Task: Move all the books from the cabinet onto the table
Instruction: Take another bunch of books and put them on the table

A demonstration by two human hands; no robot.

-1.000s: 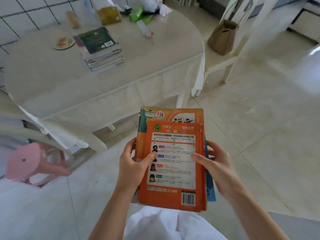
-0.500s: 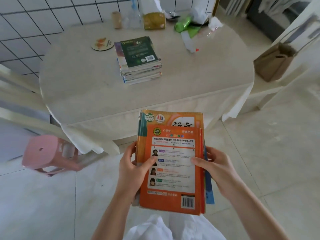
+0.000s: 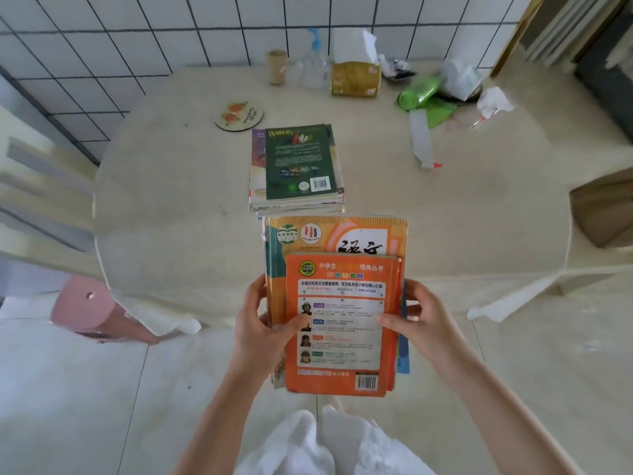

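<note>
**Carrying a bundle of books to the table**

A bundle of thin paperback books with an orange back cover on top (image 3: 337,313) is at lower centre of frame, held level over the near edge of the round table with a cream cloth (image 3: 164,200); the far end overlaps the tabletop, the near end hangs over the pale tiled floor (image 3: 68,399). Left hand (image 3: 265,329) grips the left edge, thumb on the top cover, fingers curled underneath. Right hand (image 3: 423,322) grips the right edge the same way, thumb on the white panel. Both grips are closed on the bundle, neither released.

Step, as judged: transport nearly finished, set-down not yet done. The next move probably calls for reaching forward and lowering the bundle onto or just beside the stack of books with a dark green cover on top (image 3: 296,166), which lies mid-table just beyond the held bundle, then letting go evenly so the loose books don't fan out.

Further out: round fish-print coaster (image 3: 239,114) upper left of the stack, yellow tissue pack (image 3: 356,78) and green plastic bag (image 3: 424,94) by the white tiled wall, pink plastic stool (image 3: 85,308) at left. The cabinet is not in frame.
</note>
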